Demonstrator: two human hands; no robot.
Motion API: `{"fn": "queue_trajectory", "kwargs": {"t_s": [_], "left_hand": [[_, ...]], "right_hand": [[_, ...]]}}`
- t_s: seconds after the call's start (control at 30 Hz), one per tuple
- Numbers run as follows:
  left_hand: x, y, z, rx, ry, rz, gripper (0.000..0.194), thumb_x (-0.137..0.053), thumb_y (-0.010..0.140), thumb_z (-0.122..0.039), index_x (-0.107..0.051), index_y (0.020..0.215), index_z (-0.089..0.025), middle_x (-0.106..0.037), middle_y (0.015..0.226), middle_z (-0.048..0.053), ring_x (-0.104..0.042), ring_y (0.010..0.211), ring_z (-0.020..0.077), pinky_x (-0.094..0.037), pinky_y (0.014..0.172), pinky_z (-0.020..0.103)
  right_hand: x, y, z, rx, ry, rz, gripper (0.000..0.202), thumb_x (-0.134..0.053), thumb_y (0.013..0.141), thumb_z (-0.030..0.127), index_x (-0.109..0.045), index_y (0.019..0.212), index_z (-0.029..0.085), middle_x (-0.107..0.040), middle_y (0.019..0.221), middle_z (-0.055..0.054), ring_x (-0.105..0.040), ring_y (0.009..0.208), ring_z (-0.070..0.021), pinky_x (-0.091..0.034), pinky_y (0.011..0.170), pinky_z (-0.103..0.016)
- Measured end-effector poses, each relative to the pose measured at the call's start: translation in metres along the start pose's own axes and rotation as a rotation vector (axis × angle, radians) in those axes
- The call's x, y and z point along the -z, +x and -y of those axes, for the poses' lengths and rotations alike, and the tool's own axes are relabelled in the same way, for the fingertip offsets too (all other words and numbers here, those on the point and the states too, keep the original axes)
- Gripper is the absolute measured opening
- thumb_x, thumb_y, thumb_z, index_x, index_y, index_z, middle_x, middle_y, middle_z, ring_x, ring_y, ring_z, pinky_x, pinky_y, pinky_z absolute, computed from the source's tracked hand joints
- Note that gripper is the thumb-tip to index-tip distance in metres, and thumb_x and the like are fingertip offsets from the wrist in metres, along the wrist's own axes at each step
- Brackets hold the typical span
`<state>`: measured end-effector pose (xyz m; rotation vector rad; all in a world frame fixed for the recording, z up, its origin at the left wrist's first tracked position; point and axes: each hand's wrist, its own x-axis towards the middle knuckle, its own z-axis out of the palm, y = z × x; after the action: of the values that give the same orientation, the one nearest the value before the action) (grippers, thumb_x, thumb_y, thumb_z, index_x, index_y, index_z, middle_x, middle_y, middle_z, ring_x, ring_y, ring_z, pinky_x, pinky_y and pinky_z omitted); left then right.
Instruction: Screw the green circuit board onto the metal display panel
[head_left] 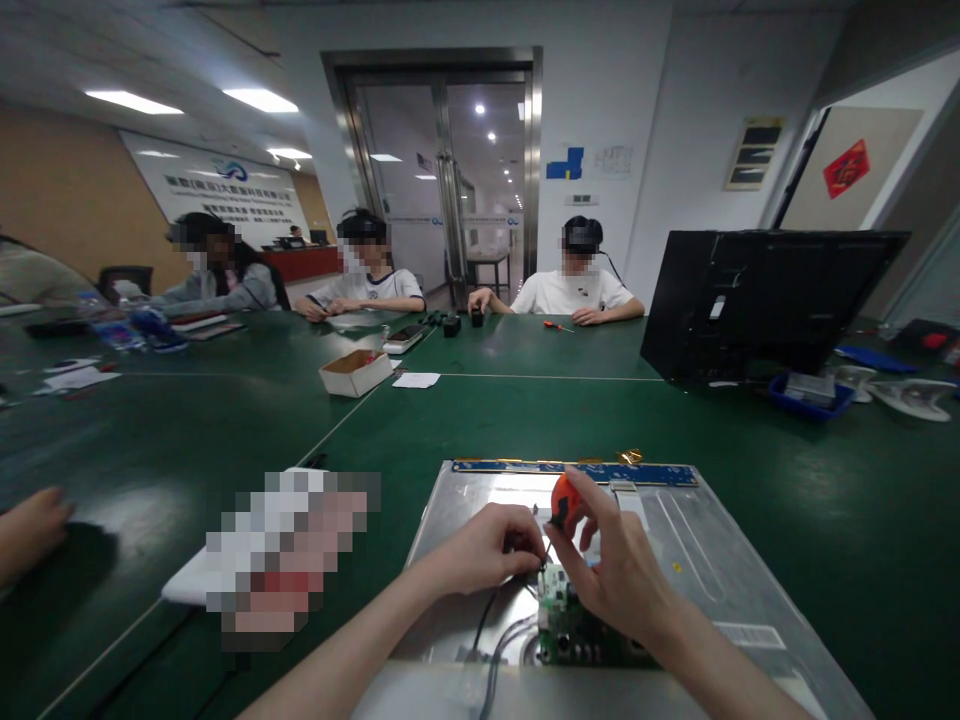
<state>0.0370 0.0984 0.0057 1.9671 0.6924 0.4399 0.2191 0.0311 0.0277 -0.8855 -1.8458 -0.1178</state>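
A metal display panel (682, 560) lies on the green table in front of me, with a blue circuit strip (525, 467) along its far edge. On the panel sits a green circuit board (559, 630), cables beside its left side. My right hand (626, 560) is closed on a screwdriver with an orange and black handle (564, 500), whose thin shaft points down toward the board's upper left corner. Close by on the left, my left hand (491, 548) has its fingers pinched at that corner, near the shaft tip; what they hold is too small to name.
A pixelated item (292, 550) lies left of the panel. Farther off are a small open box (356, 372), a black monitor (765, 300) and a blue tray (810, 395). People sit across the table; another person's hand (34, 530) is at the left edge.
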Motion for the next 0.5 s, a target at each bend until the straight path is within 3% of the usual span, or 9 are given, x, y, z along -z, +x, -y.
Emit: {"fn": "queue_trajectory", "kwargs": {"t_s": [0.33,0.5], "left_hand": [[-0.0011,0.0002,-0.0020,-0.044,-0.074,0.004,0.003,-0.064,0.076,-0.014,-0.064,0.079,-0.015,-0.062,0.076,0.001,-0.057,0.071,0.0163,-0.046,0.067,0.027],[-0.0008,0.0003,-0.0020,-0.055,-0.061,0.003,0.006,-0.063,0.076,-0.012,-0.066,0.081,-0.015,-0.064,0.079,0.001,-0.057,0.072,0.0162,-0.046,0.069,0.027]], "right_hand": [[0.0017,-0.0021,-0.0001,-0.012,0.044,0.048,0.059,-0.044,0.095,0.016,-0.021,0.149,0.020,-0.067,0.088,-0.006,-0.061,0.058,-0.0159,-0.049,0.047,-0.027],[0.0021,-0.0015,0.0009,-0.007,0.027,0.038,0.059,-0.044,0.094,0.016,-0.022,0.148,0.020,-0.067,0.084,-0.004,-0.058,0.053,-0.0147,-0.049,0.046,-0.028]]}}
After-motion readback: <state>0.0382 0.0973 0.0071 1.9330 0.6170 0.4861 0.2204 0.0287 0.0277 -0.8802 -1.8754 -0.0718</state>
